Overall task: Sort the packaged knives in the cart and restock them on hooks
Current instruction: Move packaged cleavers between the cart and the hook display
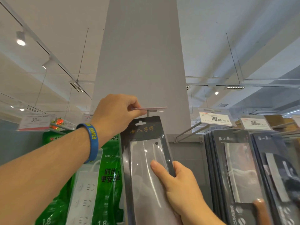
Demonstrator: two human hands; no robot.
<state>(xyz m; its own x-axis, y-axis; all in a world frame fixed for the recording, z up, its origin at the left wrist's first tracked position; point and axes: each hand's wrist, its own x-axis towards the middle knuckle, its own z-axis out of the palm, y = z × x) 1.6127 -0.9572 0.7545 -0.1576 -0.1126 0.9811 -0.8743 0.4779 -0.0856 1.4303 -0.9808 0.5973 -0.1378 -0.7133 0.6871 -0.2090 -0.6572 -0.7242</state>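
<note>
Nearest the camera, the right hand grips the packaged knife by its right edge. The thumb lies flat across the clear blister and the other fingers curl behind the card. The pack is a stiff black card, long and narrow, with a glossy moulded plastic window over a broad rectangular cleaver blade. Gold characters run across its head, and a cut hang slot sits just under the top edge.

Above it, the left hand, with a blue rubber wristband on the wrist, pinches the near end of a thin clear price-tag flap. It holds the flap level, baring the tip of the metal hook just below. The pack's top edge is right at that tip; whether the slot is already over it cannot be told.

To do this step well, the flap should probably be held up while the right hand lines the slot up with the tip. The card can then slide straight back without bending.

Left of the pack hang soft green bags of white power strips. Right of the right hand hang rows of dark carded knives under a price label. Beyond the left hand rises a matt grey pillar.
</note>
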